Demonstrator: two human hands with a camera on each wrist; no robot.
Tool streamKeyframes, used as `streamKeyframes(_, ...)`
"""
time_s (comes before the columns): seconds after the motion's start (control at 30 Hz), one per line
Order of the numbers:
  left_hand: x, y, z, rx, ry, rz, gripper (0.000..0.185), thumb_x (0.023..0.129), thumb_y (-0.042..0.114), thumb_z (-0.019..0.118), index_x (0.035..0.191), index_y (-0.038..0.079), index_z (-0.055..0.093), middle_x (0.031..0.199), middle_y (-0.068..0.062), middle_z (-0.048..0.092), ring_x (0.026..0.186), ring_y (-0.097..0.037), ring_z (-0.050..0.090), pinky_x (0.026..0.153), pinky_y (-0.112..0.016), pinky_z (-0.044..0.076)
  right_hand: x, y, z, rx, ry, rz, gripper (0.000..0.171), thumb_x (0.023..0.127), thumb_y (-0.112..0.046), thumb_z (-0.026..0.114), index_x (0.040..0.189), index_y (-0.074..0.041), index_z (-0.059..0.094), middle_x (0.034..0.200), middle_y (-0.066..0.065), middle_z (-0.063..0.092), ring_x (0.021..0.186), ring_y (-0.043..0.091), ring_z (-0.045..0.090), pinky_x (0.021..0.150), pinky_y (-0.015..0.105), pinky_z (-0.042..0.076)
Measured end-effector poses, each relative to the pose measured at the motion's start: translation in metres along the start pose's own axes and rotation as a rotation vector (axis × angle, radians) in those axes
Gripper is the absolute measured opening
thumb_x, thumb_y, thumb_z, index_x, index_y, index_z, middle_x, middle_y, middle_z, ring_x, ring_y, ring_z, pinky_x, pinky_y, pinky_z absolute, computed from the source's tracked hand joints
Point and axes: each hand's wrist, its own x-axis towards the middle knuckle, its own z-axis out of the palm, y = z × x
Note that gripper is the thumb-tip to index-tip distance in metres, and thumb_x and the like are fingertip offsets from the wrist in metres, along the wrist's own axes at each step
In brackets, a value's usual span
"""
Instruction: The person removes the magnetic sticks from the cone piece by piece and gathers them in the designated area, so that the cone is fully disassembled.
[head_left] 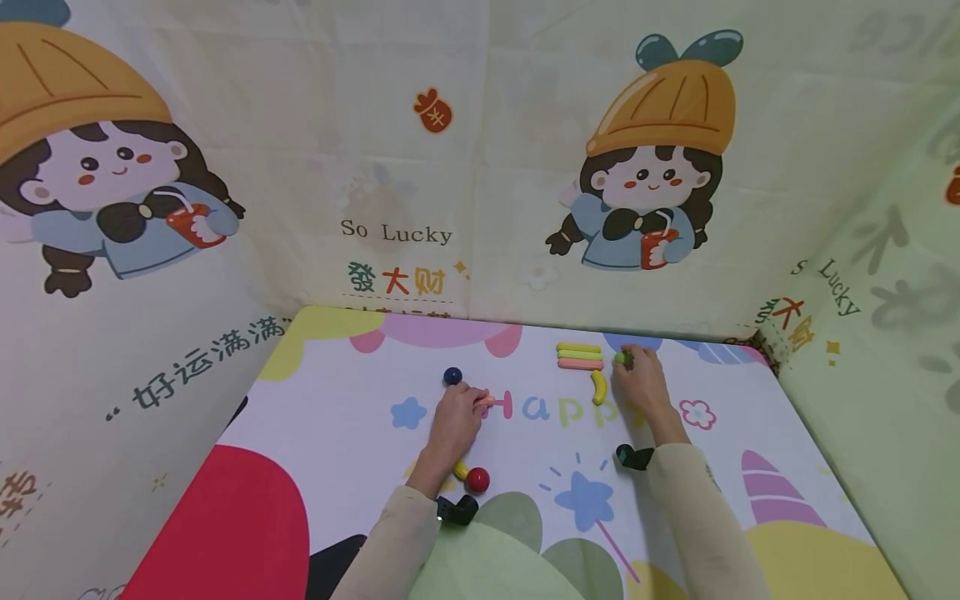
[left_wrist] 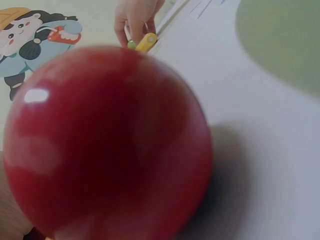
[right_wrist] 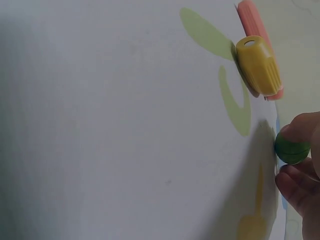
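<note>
Red ball (left_wrist: 105,145) fills the left wrist frame; right fingers (right_wrist: 300,187) pinch the green ball (right_wrist: 291,148); left hand (head_left: 456,421) pinches a pink stick (head_left: 486,402).

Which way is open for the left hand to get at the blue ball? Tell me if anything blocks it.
Probably yes, straight ahead. The blue ball lies just beyond the left hand, with only bare mat between them. But that hand already pinches a pink piece, so it is not free to grip.
</note>
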Motion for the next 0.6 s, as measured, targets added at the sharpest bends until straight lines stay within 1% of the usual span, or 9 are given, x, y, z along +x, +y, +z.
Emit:
streamKeyframes(0.17,0.0001,-0.0008,0.0010,0.007,0.006,0.002,0.029,0.090,0.014,0.075,0.118,0.009,0.074,0.105,-0.007,0.067,0.097,-0.019,0.062,0.086,-0.029,0.060,0.0010,0.0018,0.0009,-0.014,0.005,-0.004,0.046,0.100,-0.015,0.053,0.142,0.002,0.047,0.142,0.031,0.041,0.128,0.046,0.044,0.112,0.061,0.038)
streamKeyframes(0.37,-0.0001,-0.0019,0.0020,0.003,0.003,-0.006,0.029,0.090,0.014,0.074,0.119,0.010,0.073,0.105,-0.007,0.067,0.097,-0.019,0.062,0.086,-0.028,0.060,0.0012,0.0021,0.0016,-0.014,-0.002,-0.002,0.047,0.100,-0.015,0.056,0.142,0.003,0.046,0.142,0.031,0.040,0.129,0.046,0.043,0.112,0.061,0.038)
streamKeyframes(0.6,0.0000,-0.0016,0.0022,0.008,0.006,-0.006,0.029,0.090,0.014,0.074,0.119,0.010,0.073,0.105,-0.007,0.067,0.096,-0.019,0.062,0.085,-0.028,0.060,0.0002,0.0024,0.0017,-0.010,-0.001,0.006,0.048,0.099,-0.014,0.055,0.143,0.002,0.045,0.141,0.030,0.039,0.127,0.045,0.044,0.112,0.060,0.039)
